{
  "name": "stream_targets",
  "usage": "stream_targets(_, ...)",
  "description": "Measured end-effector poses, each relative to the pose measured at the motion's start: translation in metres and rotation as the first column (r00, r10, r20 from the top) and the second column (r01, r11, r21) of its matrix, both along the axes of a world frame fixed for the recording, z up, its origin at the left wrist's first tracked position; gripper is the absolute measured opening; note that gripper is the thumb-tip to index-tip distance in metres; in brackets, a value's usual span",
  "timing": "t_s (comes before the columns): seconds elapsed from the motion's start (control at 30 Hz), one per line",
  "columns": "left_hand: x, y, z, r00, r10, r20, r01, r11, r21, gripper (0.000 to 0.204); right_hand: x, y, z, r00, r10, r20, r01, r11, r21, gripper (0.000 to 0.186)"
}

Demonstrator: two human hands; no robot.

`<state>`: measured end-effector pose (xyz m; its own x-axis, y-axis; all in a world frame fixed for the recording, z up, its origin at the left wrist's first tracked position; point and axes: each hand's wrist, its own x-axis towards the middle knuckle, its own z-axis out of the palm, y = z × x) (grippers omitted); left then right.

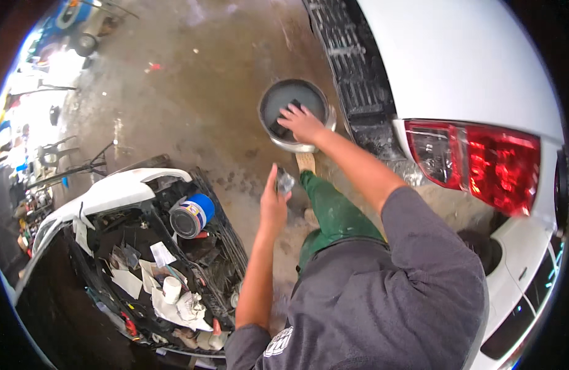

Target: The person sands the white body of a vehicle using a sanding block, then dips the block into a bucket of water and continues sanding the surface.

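Observation:
A round pail [293,147] of greyish water stands on the floor ahead of me. My right hand [304,125] reaches over it, fingers on a dark, flat, block-like piece [279,127] that sticks out on both sides of them; its exact kind is hard to tell. My left hand [274,206] is lower and to the left, away from the pail. Between its thumb and fingers it grips a small clear, shiny piece [286,182], its kind too unclear to name.
On the right stands a white vehicle with a red and clear tail light [476,157] and a dark slatted panel [358,80]. At left, a white-edged car part [115,188] holds a blue-and-white can [198,213], papers and a white cup [171,288]. The concrete floor [192,111] looks wet.

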<state>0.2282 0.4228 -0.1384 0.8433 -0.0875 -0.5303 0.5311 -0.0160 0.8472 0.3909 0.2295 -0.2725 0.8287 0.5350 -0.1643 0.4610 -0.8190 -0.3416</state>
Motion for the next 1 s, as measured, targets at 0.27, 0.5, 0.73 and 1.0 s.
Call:
stream_targets(0.27,0.182,-0.035,-0.088,0.785,-0.539,0.304,0.337,0.784,0.521,0.054,0.07,-0.023,-0.061,0.749,-0.466,-0.47,0.428,0.883,-0.194,0.037)
stream_targets(0.5,0.225,-0.063,-0.199,0.828,-0.553,-0.098,0.492,0.631,0.599,0.056,0.05,-0.01,-0.003,0.685,-0.713,-0.15,0.728,0.678,0.1,0.028)
stream_targets(0.73,0.232,-0.071,-0.259,0.222,-0.812,-0.539,0.836,-0.127,0.534,0.035,0.022,-0.021,-0.046,0.784,-0.606,0.134,0.552,0.78,0.296,0.035)
stream_targets(1.0,0.223,-0.055,-0.293,0.232,-0.815,-0.531,0.875,-0.064,0.48,0.035,0.022,-0.013,-0.039,0.783,-0.612,0.114,0.57,0.778,0.262,0.028)
